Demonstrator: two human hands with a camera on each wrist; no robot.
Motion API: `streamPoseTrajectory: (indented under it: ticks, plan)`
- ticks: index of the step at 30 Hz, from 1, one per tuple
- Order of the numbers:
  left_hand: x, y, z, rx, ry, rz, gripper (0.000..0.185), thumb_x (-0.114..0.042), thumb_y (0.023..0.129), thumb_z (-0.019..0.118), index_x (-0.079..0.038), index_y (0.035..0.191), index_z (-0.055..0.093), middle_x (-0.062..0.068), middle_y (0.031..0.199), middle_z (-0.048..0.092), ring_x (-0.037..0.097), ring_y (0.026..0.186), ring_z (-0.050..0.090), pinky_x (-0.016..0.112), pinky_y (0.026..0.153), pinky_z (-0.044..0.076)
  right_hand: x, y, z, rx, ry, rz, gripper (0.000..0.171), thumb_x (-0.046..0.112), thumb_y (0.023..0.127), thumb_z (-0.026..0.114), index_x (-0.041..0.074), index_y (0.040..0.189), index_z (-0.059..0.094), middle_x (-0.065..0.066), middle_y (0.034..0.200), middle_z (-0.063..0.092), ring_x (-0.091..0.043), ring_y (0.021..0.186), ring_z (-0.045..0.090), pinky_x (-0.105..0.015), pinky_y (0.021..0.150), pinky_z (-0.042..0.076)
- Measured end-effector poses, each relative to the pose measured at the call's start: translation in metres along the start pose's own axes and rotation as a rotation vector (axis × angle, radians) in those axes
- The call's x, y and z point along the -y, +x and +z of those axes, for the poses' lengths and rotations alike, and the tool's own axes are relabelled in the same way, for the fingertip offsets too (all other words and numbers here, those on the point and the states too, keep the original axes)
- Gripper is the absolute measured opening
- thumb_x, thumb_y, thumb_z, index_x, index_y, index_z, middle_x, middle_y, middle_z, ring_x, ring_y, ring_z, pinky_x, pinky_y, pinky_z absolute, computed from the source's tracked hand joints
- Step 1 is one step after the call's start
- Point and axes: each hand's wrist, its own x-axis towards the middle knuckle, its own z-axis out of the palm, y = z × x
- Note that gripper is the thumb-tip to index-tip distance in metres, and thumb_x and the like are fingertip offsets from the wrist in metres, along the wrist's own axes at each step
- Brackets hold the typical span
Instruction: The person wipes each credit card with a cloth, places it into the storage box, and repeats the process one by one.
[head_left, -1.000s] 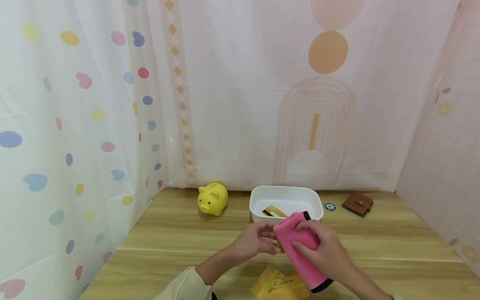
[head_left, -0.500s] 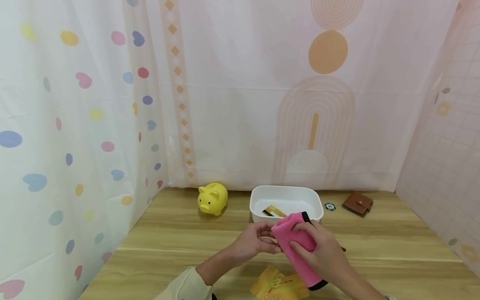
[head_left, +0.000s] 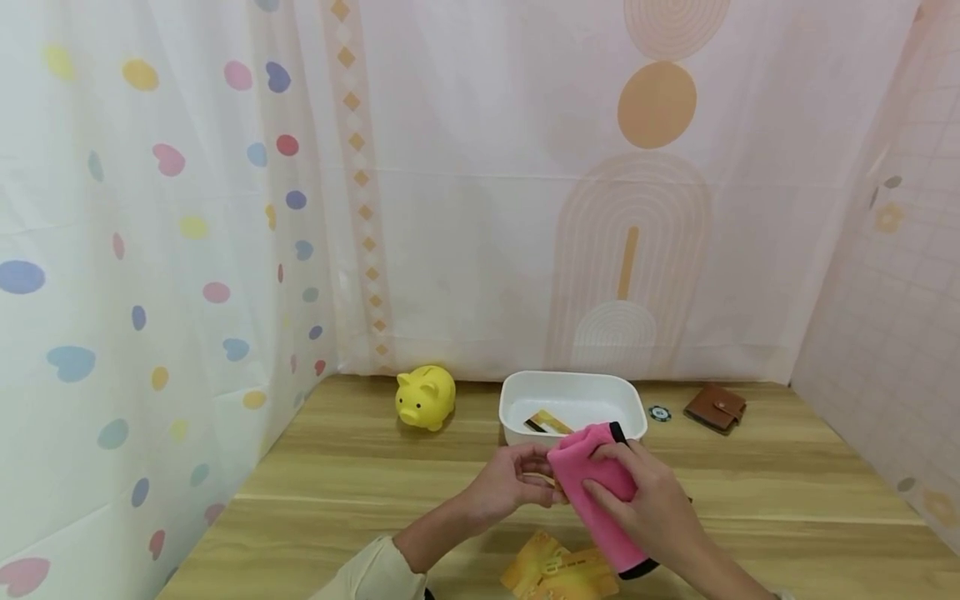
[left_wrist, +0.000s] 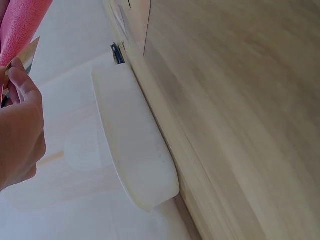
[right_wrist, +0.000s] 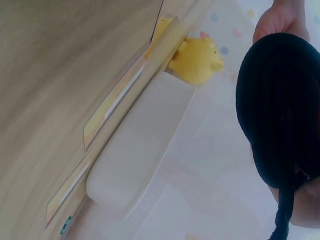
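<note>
In the head view my left hand (head_left: pixel 506 490) pinches a gold card between thumb and fingers. A corner of that card (left_wrist: pixel 32 50) shows in the left wrist view, with the pink cloth (left_wrist: pixel 22 22) against it. My right hand (head_left: pixel 648 492) grips the folded pink cloth (head_left: pixel 600 508), its thumb and fingers pressing it over the card, most of which is hidden. In the right wrist view the cloth's black edging (right_wrist: pixel 270 100) faces the camera. Several gold cards (head_left: pixel 562 575) lie overlapping on the table just below both hands.
Behind the hands stands a white tub (head_left: pixel 573 385) with a gold card (head_left: pixel 547 422) in it. A yellow piggy bank (head_left: pixel 426 398) is at the back left. To the tub's right lie a poker chip (head_left: pixel 660 413) and a brown wallet (head_left: pixel 716 407) on the wooden table (head_left: pixel 360 467).
The right hand and the pink cloth shifted slightly left, then slightly back right, against the card. The left hand stayed nearly still, and the things on the table did not move.
</note>
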Motion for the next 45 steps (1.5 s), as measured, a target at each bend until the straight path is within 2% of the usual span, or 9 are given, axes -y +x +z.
streamPoseTrajectory:
  ticks: [11, 25, 34, 39, 45]
  plan:
    - [-0.004, 0.0, -0.001, -0.018, 0.014, 0.014, 0.036, 0.007, 0.079, 0.063, 0.002, 0.113, 0.056, 0.011, 0.098, 0.062, 0.02, 0.083, 0.064, 0.028, 0.07, 0.053, -0.005, 0.002, -0.005, -0.019, -0.018, -0.02, 0.038, 0.013, 0.069, 0.081, 0.022, 0.097, 0.057, 0.008, 0.093, 0.057, -0.005, 0.07, 0.054, -0.02, 0.053, 0.047]
    - [-0.004, -0.003, -0.001, -0.044, 0.017, 0.009, 0.034, 0.006, 0.076, 0.065, 0.003, 0.11, 0.056, 0.011, 0.096, 0.062, 0.019, 0.081, 0.064, 0.029, 0.069, 0.053, -0.013, -0.001, -0.008, -0.024, -0.018, 0.037, 0.037, 0.012, 0.069, 0.081, 0.021, 0.096, 0.058, 0.01, 0.088, 0.056, -0.005, 0.069, 0.053, -0.02, 0.053, 0.047]
    - [-0.003, -0.005, -0.004, -0.04, 0.008, 0.025, 0.035, 0.007, 0.077, 0.064, 0.003, 0.111, 0.056, 0.013, 0.098, 0.062, 0.026, 0.085, 0.064, 0.028, 0.069, 0.053, -0.017, -0.001, -0.01, -0.033, -0.001, 0.038, 0.036, 0.011, 0.069, 0.081, 0.021, 0.095, 0.058, 0.009, 0.089, 0.057, -0.005, 0.068, 0.053, -0.02, 0.051, 0.046]
    - [-0.002, -0.007, -0.005, -0.035, 0.002, 0.028, 0.035, 0.008, 0.077, 0.064, 0.005, 0.111, 0.054, 0.019, 0.1, 0.06, 0.023, 0.084, 0.064, 0.028, 0.068, 0.053, -0.019, -0.002, -0.01, -0.043, 0.002, 0.032, 0.035, 0.011, 0.069, 0.081, 0.021, 0.095, 0.059, 0.009, 0.089, 0.058, -0.005, 0.068, 0.053, -0.02, 0.051, 0.046]
    - [-0.003, -0.008, -0.006, -0.034, 0.001, 0.026, 0.036, 0.008, 0.078, 0.063, 0.007, 0.113, 0.053, 0.012, 0.097, 0.061, 0.02, 0.083, 0.064, 0.028, 0.069, 0.053, -0.021, -0.001, -0.013, -0.055, 0.014, 0.022, 0.035, 0.01, 0.069, 0.08, 0.02, 0.095, 0.059, 0.009, 0.089, 0.059, -0.005, 0.069, 0.054, -0.02, 0.051, 0.047]
